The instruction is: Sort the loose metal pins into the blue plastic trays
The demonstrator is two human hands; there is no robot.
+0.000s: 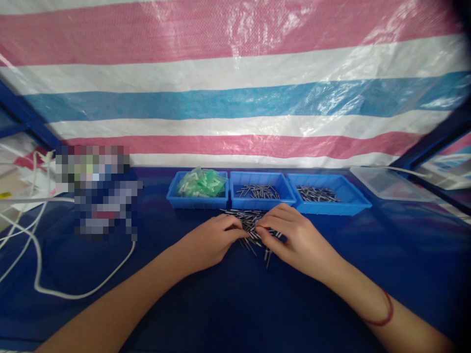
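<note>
Across the whole back, a striped tarp (235,73) in pink, white and blue, hanging behind the far edge. Below it, a dark blue table (235,304), filling the view from far edge to near edge. Toward the left edge, a white cable (37,264) looping over the surface. At the far right corner, a clear shallow tray (390,184), just beside the row of bins.

Along the middle of the far edge, three blue bins side by side, walls touching: left bin (172,198) heaped with green plastic pieces (200,183), middle bin (257,202) with a thin scatter of metal pins (257,191), right bin (333,209) with a like scatter.

Reaching in from the near edge, both forearms, converging just in front of the middle bin. Left hand (209,240) palm down, fingers curled, thumb and forefinger drawn together at the left side of a loose pile of pins (250,220); impossible to tell whether closed on a pin or merely pressing the heap. Right hand (294,238) palm down, fingers bent over the right side of the same pile, tips touching it; grip likewise not to be made out.

Pile lying on the bare table between the two sets of fingertips, partly hidden under them, near the front wall of the middle bin. A few stray pins (268,256) spilled toward the near edge, just below the right thumb. Around the right wrist, a thin red band (386,314).
</note>
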